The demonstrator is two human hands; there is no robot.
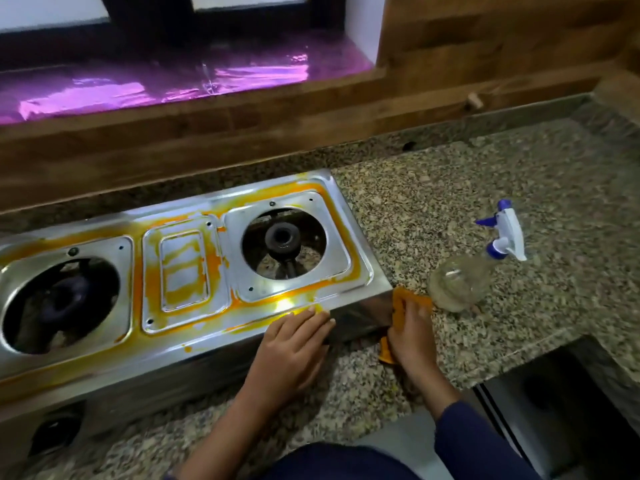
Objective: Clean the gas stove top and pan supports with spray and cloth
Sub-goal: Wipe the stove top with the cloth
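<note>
head view: left hand [291, 344] flat on stove top [187, 265], right hand [412, 336] tight around orange cloth [401, 301]

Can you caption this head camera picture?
Left hand on the stained gas stove; right hand holds an orange cloth against its side.

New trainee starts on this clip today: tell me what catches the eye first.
Orange stains streak the steel stove top, thickest around its middle panel. At its front right corner the left hand lies flat on the edge while the right hand grips an orange cloth against the stove's side. A spray bottle sits on the granite counter just to the right.
</note>
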